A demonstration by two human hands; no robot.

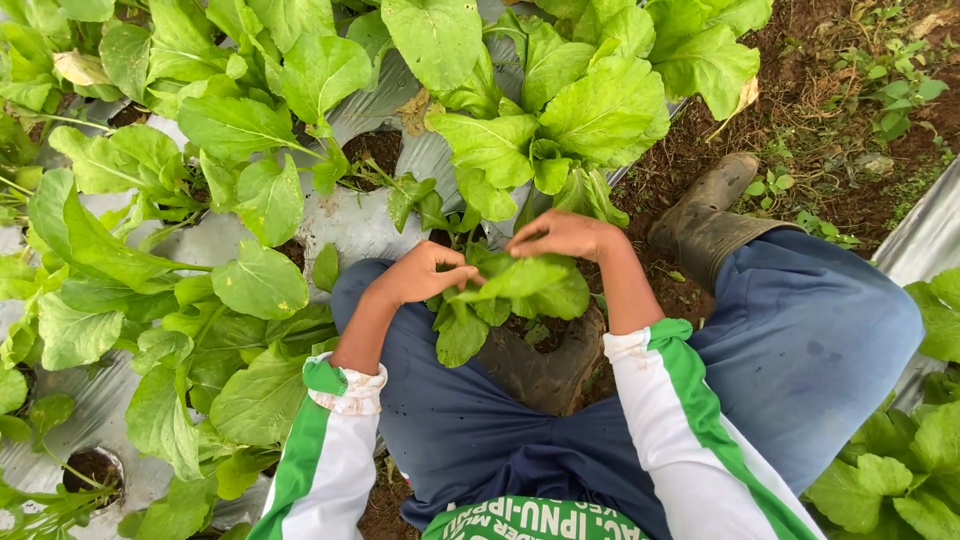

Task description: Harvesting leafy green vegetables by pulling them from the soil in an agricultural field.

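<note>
My left hand (pixel 420 272) and my right hand (pixel 562 235) are both curled around a small leafy plant (pixel 515 290), just above my knees. The fingers are bent and pinch the green leaves, not wide open. I think it is best to hold the leaves softly and close to the stems, so they do not rip. My muddy boot (pixel 705 215) stands on the brown dirt (pixel 800 110) beside the silver sheet (pixel 350 225).
</note>
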